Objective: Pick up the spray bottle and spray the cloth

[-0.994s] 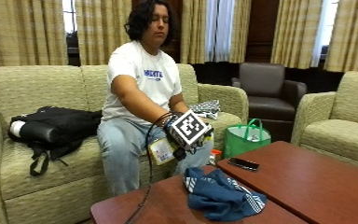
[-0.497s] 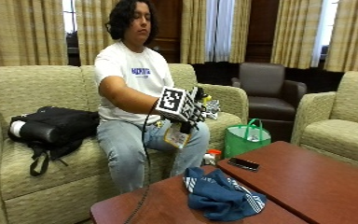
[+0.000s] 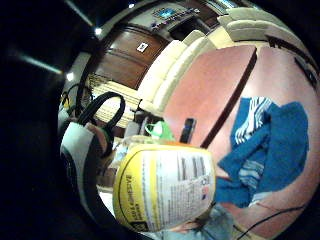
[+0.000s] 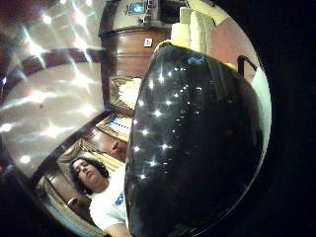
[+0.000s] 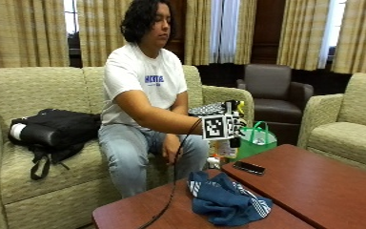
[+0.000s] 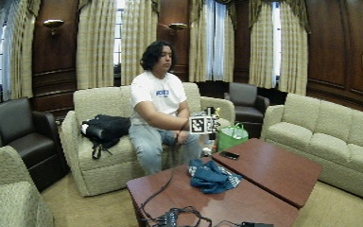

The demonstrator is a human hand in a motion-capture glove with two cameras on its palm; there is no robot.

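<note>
Gloved right hand raised above the tabletop's near edge, grip wrapped round yellow-labelled plastic spray bottle. Crumpled blue cloth with white stripes lying below on reddish-brown wooden tabletop, well apart from bottle. Black phone near cloth.

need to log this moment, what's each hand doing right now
Gloved right hand: holding the yellow-labelled plastic spray bottle up above the crumpled blue cloth.
Bare left hand: resting by the knee, fingers relaxed, holding nothing.

The cloth lies on the table before the person — a phone near it, a bag on the sofa.
</note>
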